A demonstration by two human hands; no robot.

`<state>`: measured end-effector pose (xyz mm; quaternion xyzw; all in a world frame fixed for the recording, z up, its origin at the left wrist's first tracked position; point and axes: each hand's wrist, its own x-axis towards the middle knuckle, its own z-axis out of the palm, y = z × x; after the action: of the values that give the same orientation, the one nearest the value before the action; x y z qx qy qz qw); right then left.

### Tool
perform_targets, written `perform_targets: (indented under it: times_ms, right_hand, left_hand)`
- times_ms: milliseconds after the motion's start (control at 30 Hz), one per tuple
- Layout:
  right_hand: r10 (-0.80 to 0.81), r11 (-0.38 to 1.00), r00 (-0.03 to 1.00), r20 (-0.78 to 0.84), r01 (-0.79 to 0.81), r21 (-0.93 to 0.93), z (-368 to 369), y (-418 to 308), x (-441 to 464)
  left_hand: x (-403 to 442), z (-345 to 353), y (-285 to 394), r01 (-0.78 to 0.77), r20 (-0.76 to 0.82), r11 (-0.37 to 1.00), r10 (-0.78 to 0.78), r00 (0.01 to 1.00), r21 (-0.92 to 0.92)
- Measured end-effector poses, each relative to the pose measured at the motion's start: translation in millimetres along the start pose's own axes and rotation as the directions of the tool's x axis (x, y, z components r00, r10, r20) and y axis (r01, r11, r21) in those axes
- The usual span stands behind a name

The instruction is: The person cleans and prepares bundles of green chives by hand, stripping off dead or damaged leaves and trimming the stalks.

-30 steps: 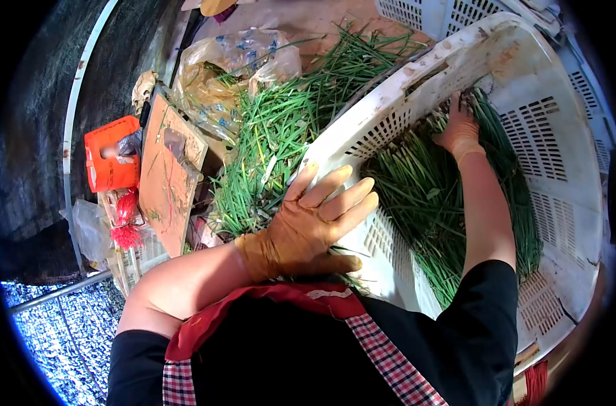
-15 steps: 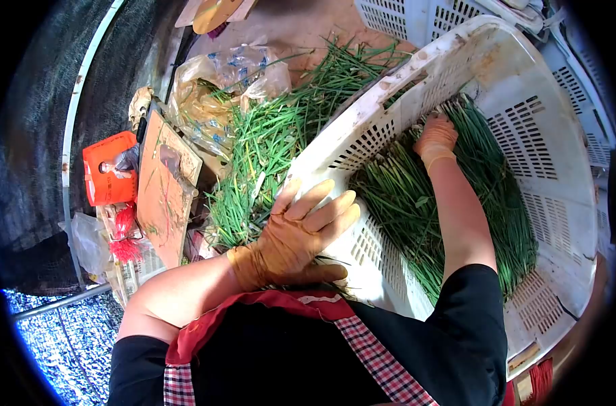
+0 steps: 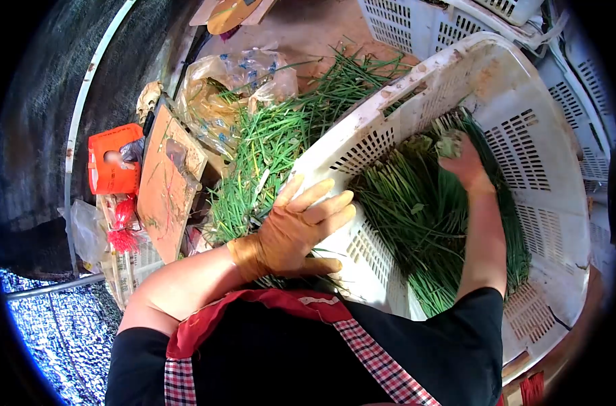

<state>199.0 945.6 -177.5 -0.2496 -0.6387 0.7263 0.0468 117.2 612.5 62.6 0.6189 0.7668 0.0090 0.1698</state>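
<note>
A large white plastic crate [image 3: 443, 80] with slotted walls stands tilted at the right. Long green stalks [image 3: 416, 210] lie in it in bundles, pale ends toward the far side. My right hand [image 3: 465, 162] is inside the crate, its fingers closed round the pale ends of a bundle of stalks [image 3: 449, 143]; some fingertips are hidden. My left hand [image 3: 299, 229], in an orange-brown glove, rests spread with its fingers apart at the crate's near left rim and holds nothing.
Loose green stalks [image 3: 264, 152] lie left of the crate beside a crumpled clear bag [image 3: 220, 88]. Farther left are a tilted board [image 3: 166, 179], an orange packet [image 3: 112, 177] and red string [image 3: 123, 227]. More white crates [image 3: 416, 27] stand behind.
My right hand has moved to the right over the stalks and now shows pale stalk ends at its fingers. My left hand has stayed spread at the rim. The view has shifted slightly.
</note>
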Motion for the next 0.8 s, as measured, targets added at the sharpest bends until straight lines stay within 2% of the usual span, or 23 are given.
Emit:
perform_targets:
  times_ms: [133, 200, 233, 267, 300, 333, 367, 400, 433, 467, 500, 533, 600, 633, 700, 767, 800]
  right_hand:
    - [-0.114, 0.987, 0.990, 0.088, 0.102, 0.127, -47, -50, -56]
    - [-0.370, 0.912, 0.909, 0.192, 0.316, 0.261, -62, -61, -69]
    - [-0.385, 0.921, 0.913, 0.137, 0.369, 0.126, -66, -72, -78]
    - [-0.370, 0.927, 0.920, 0.130, 0.355, 0.125, -67, -88, -88]
    - [-0.314, 0.913, 0.935, 0.165, 0.249, 0.323, -61, -114, -98]
    - [-0.337, 0.908, 0.928, 0.160, 0.275, 0.315, -49, -142, -110]
    - [-0.359, 0.903, 0.920, 0.156, 0.300, 0.308, -37, -169, -121]
    - [-0.466, 0.885, 0.874, 0.138, 0.457, 0.091, -20, -198, -128]
    - [-0.487, 0.873, 0.854, 0.183, 0.481, 0.083, -6, -226, -129]
    - [-0.506, 0.861, 0.831, 0.231, 0.503, 0.079, 11, -253, -129]
    - [-0.534, 0.839, 0.801, 0.272, 0.541, 0.054, 31, -277, -128]
    - [-0.553, 0.821, 0.772, 0.314, 0.568, 0.052, 55, -295, -128]
    - [-0.589, 0.779, 0.696, 0.409, 0.624, 0.061, 109, -328, -131]
    - [-0.604, 0.763, 0.659, 0.448, 0.641, 0.085, 137, -341, -131]
    - [-0.624, 0.742, 0.595, 0.506, 0.654, 0.147, 193, -359, -135]
    - [-0.645, 0.734, 0.546, 0.535, 0.637, 0.236, 252, -370, -135]
    - [-0.656, 0.731, 0.526, 0.542, 0.621, 0.282, 282, -372, -139]
  left_hand:
    - [4, -2, 1, 0.015, 0.034, 1.000, -0.015, 0.999, 0.000]
    - [4, -1, 1, 0.008, 0.049, 1.000, -0.008, 0.999, -0.009]
    - [4, -1, 3, 0.026, 0.056, 1.000, -0.027, 0.998, 0.016]
    - [3, -1, 4, 0.042, 0.070, 0.998, -0.045, 0.997, 0.039]
    - [2, -1, 3, 0.032, 0.080, 0.999, -0.035, 0.996, 0.042]
    - [1, 0, 2, 0.013, 0.055, 0.999, -0.015, 0.998, 0.039]
    - [0, -1, 3, 0.006, 0.067, 1.000, -0.006, 0.998, -0.009]
    - [-1, -4, 2, 0.003, 0.068, 0.999, 0.000, 0.998, -0.047]
    - [-2, -3, -2, -0.001, 0.041, 0.992, 0.006, 0.999, -0.125]
    - [-2, -6, -7, -0.014, -0.055, 0.961, -0.001, 0.998, -0.275]
    - [3, -14, -8, -0.108, -0.219, 0.849, -0.009, 0.976, -0.517]
    - [8, -26, -4, -0.231, -0.368, 0.678, -0.063, 0.928, -0.697]
    - [7, -66, 17, -0.419, -0.536, 0.421, -0.210, 0.818, -0.804]
    - [-4, -93, 23, -0.428, -0.520, 0.376, -0.189, 0.833, -0.822]
    - [-39, -126, 23, -0.448, -0.536, 0.359, -0.201, 0.820, -0.819]
    - [-82, -140, 7, -0.339, -0.511, 0.441, -0.365, 0.778, -0.831]
    - [-99, -135, 1, -0.352, -0.555, 0.487, -0.375, 0.742, -0.799]
